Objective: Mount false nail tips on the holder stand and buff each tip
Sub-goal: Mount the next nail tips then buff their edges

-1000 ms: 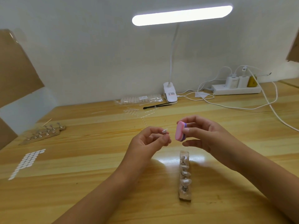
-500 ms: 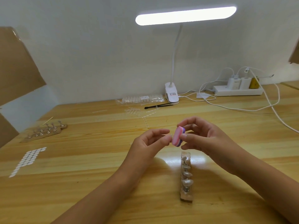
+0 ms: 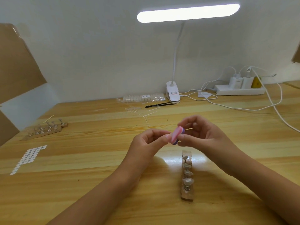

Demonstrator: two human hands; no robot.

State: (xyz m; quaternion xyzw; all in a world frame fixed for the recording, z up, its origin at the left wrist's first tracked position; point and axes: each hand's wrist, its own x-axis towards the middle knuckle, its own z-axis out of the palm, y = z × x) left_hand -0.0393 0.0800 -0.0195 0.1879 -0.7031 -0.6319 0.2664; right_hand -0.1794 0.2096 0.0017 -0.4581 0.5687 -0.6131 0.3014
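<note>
My right hand (image 3: 201, 135) grips a small pink and purple buffer block (image 3: 177, 135) above the table's middle. My left hand (image 3: 149, 142) has thumb and forefinger pinched against the block's pink face; the nail tip seen earlier between those fingers is hidden now. Below the hands a clear holder stand (image 3: 187, 175) lies end-on toward me with several pale nail tips mounted on its pegs.
A second holder stand (image 3: 47, 129) with metal pegs sits at the far left, a sheet of white adhesive dots (image 3: 28, 157) nearer me. A bag of nail tips (image 3: 143, 97), a black brush (image 3: 158, 105), a clip lamp (image 3: 173, 95) and a power strip (image 3: 240, 91) with cables line the back.
The hands have closed together: the left hand's pinched tip, visible apart from the block one second ago, now meets the buffer's pink face.
</note>
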